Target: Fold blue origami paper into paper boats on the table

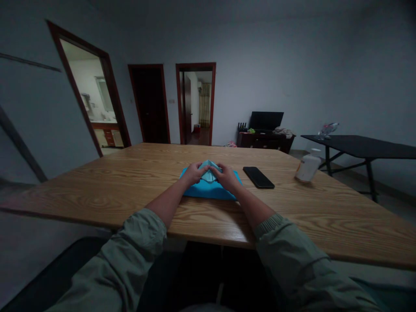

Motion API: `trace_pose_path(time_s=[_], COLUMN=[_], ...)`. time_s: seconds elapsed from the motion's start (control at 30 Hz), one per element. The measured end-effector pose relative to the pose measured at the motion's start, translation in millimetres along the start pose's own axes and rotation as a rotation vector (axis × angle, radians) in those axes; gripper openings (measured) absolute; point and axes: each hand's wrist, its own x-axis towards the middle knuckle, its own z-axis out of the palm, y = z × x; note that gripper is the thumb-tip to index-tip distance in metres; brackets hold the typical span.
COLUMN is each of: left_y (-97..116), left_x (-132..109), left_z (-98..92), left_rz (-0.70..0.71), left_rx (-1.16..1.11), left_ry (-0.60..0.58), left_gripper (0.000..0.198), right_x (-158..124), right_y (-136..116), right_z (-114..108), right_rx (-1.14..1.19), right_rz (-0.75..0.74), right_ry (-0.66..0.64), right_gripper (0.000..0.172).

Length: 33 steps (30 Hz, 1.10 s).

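Between my two hands is a piece of folded light-blue paper (209, 174), its top rising to a point. My left hand (194, 173) grips its left side, thumb lying across the front. On the other side my right hand (226, 177) holds it the same way, fingers closed behind. Both hands are just above a bright blue mat (208, 190) that lies flat near the table's front edge. The fingers hide parts of the paper's sides and back.
A black phone (258, 177) lies right of the mat on the wooden table (130, 182). Farther right stands a white bottle (308, 165). Beyond the table are a dark cabinet with a screen (266, 121) and a black folding table (360, 145).
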Motion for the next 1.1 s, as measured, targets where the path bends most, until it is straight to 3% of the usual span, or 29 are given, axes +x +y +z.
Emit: trace_pose_path(time_s=[0.7, 0.93, 1.1], left_y=[3.6, -3.7, -1.8], left_x=[-1.2, 5.6, 3.2], left_z=[-2.7, -1.5, -1.4], left_rz=[0.059, 0.008, -0.090], left_rx=[-0.018, -0.135, -0.246], left_ry=[-0.022, 0.013, -0.069], left_gripper=[0.035, 0.036, 0.040], right_x=[4.5, 3.3, 2.1], right_y=[9.7, 2.2, -1.2], right_z=[-0.3, -3.6, -4.2], right_rx=[0.115, 0.167, 0.244], right_rz=[0.005, 0.047, 0.059], right_ry=[0.060, 0.135, 0.153], right_gripper=[0.044, 0.046, 0.046])
